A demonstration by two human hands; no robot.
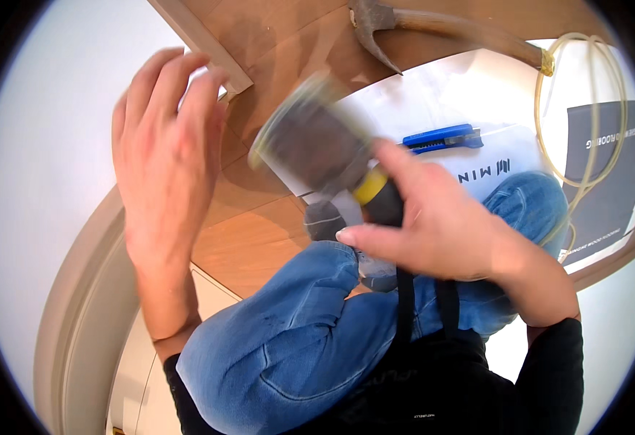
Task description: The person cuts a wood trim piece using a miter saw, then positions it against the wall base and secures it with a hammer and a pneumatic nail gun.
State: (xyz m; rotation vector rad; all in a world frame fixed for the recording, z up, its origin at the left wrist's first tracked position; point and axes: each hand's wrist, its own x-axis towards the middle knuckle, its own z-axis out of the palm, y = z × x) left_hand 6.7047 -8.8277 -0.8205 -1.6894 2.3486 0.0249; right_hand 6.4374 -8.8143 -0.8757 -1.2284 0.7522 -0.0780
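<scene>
Head view: right hand (444,232) grip grasping one blurred mallet (317,145); left hand (165,145) released; one hammer (433,29)

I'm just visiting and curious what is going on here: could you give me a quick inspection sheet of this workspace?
Surface: wood plank floor, partly laid.
Job's things: blurred mallet with a yellow collar; loose plank.
Clutter: claw hammer, blue utility knife, white packaging.
Hands: right hand grips the mallet handle; left hand is open, fingers spread by the plank.
Cables: pale looped cord.
Surroundings: white wall, curved baseboard, the person's jeans.
</scene>
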